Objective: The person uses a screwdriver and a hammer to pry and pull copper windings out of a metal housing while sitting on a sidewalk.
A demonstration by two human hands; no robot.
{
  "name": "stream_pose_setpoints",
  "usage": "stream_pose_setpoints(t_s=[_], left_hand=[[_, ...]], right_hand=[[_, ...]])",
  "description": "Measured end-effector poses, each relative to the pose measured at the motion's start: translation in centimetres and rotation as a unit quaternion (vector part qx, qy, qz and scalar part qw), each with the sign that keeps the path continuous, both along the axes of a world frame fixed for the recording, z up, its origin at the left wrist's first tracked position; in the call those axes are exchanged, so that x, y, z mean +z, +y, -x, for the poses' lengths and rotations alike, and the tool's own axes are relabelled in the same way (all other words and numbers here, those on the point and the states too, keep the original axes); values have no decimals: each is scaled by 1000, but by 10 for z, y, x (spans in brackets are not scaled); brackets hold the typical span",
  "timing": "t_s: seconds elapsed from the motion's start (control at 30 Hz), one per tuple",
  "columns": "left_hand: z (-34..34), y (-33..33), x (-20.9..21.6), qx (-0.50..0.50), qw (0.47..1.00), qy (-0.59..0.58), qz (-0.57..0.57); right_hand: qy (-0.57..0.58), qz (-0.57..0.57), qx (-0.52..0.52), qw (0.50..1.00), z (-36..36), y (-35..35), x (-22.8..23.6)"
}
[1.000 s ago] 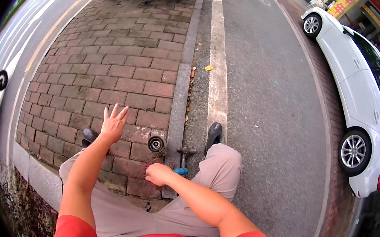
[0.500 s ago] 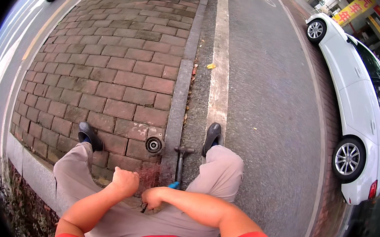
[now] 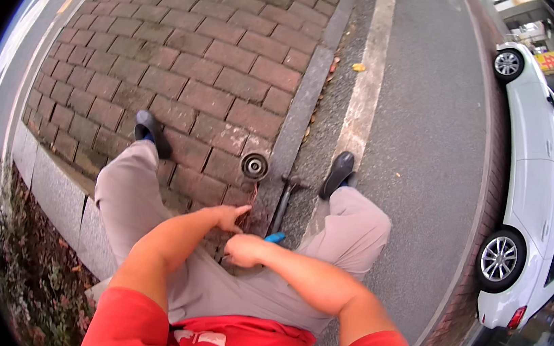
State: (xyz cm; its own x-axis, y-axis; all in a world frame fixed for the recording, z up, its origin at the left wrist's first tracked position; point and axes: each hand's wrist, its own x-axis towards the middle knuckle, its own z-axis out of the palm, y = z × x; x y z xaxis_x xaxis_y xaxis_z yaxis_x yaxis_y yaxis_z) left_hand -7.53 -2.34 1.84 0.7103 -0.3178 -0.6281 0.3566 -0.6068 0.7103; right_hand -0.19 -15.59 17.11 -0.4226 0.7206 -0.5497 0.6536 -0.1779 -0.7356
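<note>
My left hand (image 3: 231,218) reaches between my knees with its fingers closed against a bundle of thin, copper-coloured wire (image 3: 254,195). Some strands show beside the fingers, and the rest is hidden by my hands. Just below and to the right, my right hand (image 3: 244,250) is curled into a fist; what it holds cannot be made out. Beyond the hands a round, dark metal part (image 3: 254,167) with concentric rings lies on the bricks. Right of it a hammer (image 3: 283,201) rests along the kerb, its blue handle end (image 3: 275,237) close to my right hand.
My shoes stand either side, one on the brick paving (image 3: 212,83), the other by a white painted line (image 3: 368,81) on asphalt. A stone kerb (image 3: 301,114) runs between. A white car (image 3: 536,175) is parked at the right. A stone border (image 3: 59,193) and shrubs lie lower left.
My view has turned and shifted, so the ground things appear higher and farther right. My left hand has come lower and closer to my right hand. The dark tool end below my right hand no longer shows.
</note>
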Motion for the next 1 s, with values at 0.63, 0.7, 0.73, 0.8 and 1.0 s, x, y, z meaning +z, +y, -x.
stream_pose_setpoints(t_s=[0.63,0.7,0.73,0.8,1.0], left_hand=[[-48,-34,113,-65,992,67,-84],[-46,-23,159,-116,983,39,-137],[-46,-16,172,-128,984,19,-122],[-44,1,190,-146,985,-22,-91],[-80,41,187,-126,979,-22,-157]], right_hand=[[-194,10,-482,854,-96,16,-101],[-181,23,-498,848,-101,19,-111],[-173,28,-505,845,-102,18,-119],[-168,58,-490,853,-99,18,-129],[-182,50,-543,819,-95,57,-115]])
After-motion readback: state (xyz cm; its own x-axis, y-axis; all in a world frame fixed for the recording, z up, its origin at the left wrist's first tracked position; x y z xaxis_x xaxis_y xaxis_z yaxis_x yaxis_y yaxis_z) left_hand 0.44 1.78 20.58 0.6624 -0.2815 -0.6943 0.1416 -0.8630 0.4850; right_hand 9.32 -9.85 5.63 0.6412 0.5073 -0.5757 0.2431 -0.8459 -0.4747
